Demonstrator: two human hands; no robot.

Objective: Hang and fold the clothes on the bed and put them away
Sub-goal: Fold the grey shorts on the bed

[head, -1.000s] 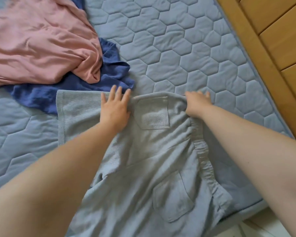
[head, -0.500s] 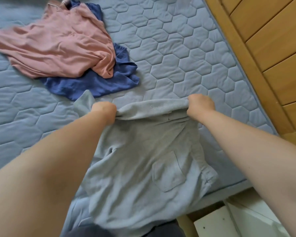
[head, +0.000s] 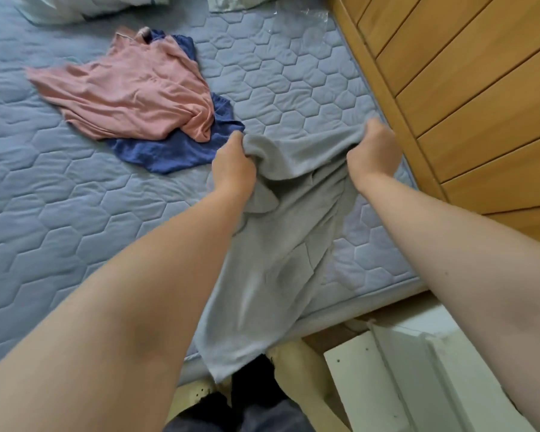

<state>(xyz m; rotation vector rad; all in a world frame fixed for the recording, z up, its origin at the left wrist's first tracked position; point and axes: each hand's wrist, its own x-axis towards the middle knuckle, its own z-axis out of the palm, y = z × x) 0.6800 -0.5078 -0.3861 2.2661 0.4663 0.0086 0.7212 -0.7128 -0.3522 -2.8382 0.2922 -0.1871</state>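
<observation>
Both hands, left hand point(head: 231, 165) and right hand point(head: 373, 151), grip the grey shorts point(head: 272, 244) mid-fold, while the pink top point(head: 131, 98) and blue garment point(head: 172, 151) lie unfolded on the bed point(head: 75, 213).

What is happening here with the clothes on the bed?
A person is holding a grey garment by its upper edge, the left hand and the right hand each gripping a bunch of the cloth. The rest of it hangs down past the near edge of the bed. Farther back, a pink garment lies crumpled on top of a blue garment, neither folded yet.
</observation>
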